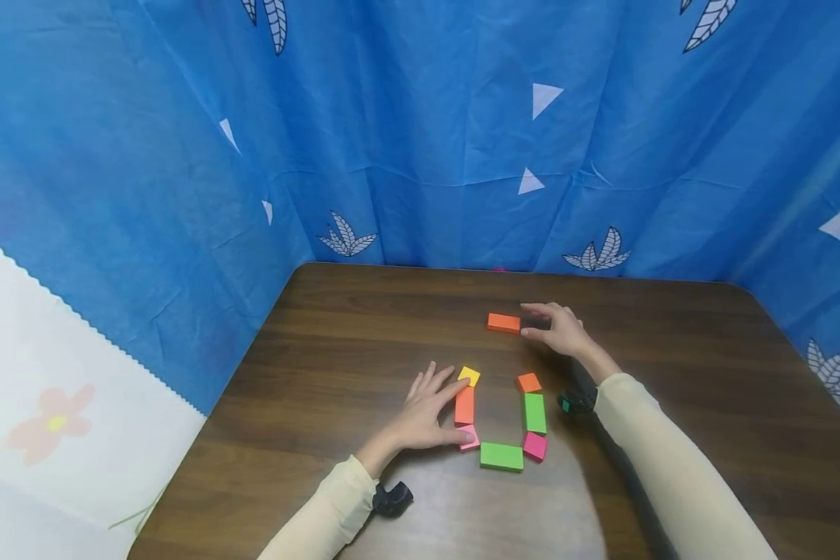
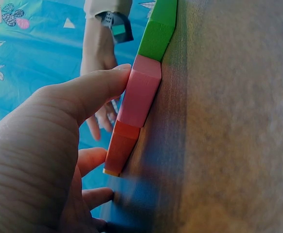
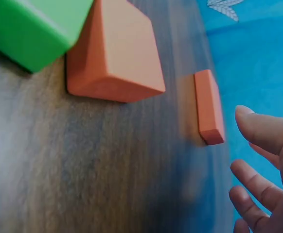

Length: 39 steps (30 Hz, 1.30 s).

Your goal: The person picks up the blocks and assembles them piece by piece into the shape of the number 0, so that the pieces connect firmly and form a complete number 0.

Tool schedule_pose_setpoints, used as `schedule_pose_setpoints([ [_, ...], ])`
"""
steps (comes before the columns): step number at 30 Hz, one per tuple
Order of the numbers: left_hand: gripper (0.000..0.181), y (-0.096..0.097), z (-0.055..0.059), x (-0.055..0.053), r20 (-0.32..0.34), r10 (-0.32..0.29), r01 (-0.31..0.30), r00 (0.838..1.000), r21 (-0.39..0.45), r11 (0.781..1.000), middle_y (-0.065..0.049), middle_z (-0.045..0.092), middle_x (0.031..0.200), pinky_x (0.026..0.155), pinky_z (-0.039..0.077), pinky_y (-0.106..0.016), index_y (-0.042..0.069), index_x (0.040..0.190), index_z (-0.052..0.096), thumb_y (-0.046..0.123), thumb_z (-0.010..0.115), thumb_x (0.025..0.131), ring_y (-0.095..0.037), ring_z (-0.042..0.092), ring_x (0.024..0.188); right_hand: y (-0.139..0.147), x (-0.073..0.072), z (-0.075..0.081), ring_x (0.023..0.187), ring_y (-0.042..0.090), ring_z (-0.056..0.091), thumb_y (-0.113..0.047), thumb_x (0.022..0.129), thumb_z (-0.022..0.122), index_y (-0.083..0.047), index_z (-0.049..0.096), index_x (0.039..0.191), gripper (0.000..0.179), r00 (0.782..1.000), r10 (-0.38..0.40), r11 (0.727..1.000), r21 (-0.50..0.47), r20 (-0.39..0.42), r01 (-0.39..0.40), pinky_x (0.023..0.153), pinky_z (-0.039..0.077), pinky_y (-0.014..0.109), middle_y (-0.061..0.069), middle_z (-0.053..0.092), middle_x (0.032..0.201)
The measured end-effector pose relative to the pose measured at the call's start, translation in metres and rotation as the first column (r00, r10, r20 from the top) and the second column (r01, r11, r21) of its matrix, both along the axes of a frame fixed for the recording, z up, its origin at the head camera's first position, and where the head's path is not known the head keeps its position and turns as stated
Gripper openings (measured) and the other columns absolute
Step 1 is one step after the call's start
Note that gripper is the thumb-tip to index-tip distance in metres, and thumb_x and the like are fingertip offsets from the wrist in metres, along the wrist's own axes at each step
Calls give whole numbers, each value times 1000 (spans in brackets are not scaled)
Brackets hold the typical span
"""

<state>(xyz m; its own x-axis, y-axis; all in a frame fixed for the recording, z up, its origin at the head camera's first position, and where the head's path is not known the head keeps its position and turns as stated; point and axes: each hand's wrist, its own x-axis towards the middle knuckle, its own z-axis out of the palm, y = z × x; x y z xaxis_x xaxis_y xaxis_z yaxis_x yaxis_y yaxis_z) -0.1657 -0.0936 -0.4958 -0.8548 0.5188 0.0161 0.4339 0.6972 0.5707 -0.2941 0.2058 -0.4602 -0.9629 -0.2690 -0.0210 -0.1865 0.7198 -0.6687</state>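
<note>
My left hand (image 1: 423,412) lies over the left row of blocks, its fingers spread. The thumb touches the top of the pink block (image 2: 140,92), and the index fingertip reaches the yellow block (image 1: 470,375). Between those two sits a long orange block (image 1: 465,406). My right hand (image 1: 560,330) hovers at the right end of another long orange block (image 1: 504,323) farther back, thumb and fingers apart with nothing between them. In the right wrist view that far orange block (image 3: 209,108) shows a gap from the thumb.
Nearer me lies a green block (image 1: 502,456). A right-hand row holds a magenta block (image 1: 535,446), a green block (image 1: 535,412) and a small orange block (image 1: 529,383). The brown wooden table (image 1: 364,311) ends at a blue curtain (image 1: 420,140).
</note>
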Motion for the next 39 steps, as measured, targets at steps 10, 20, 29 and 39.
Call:
schedule_pose_setpoints([
  [10, 88, 2, 0, 0, 21, 4, -3, 1000, -18, 1000, -8, 24, 161, 122, 4, -54, 25, 151, 38, 56, 72, 76, -35, 1, 152, -8, -12, -7, 117, 39, 50, -21, 94, 65, -9, 56, 136, 45, 999, 16, 1000, 20, 47, -17, 102, 28, 67, 21, 58, 129],
  [20, 88, 1, 1, 0, 18, 9, -9, 1000, -23, 1000, -7, 25, 161, 122, 5, -54, 25, 151, 38, 56, 73, 76, -35, 2, 152, -17, -15, -8, 113, 36, 52, -21, 92, 68, -8, 65, 127, 38, 999, -23, 991, 129, -33, 27, 95, 32, 56, 17, 63, 122],
  [29, 88, 0, 1, 0, 30, 12, -12, 999, -16, 1000, -7, 24, 162, 122, 4, -55, 26, 151, 38, 57, 72, 76, -35, 2, 152, -17, -13, -9, 115, 37, 52, -21, 91, 68, -7, 65, 124, 36, 998, -5, 986, 166, -59, 15, 97, 31, 58, 19, 63, 124],
  [39, 88, 0, 3, 0, 22, 6, -5, 1000, -14, 1000, -8, 24, 161, 122, 5, -56, 25, 151, 38, 56, 73, 76, -36, 2, 152, -9, -1, -7, 112, 37, 54, -20, 91, 68, -6, 65, 123, 34, 998, 31, 991, 129, -62, -23, 100, 31, 62, 19, 64, 121],
])
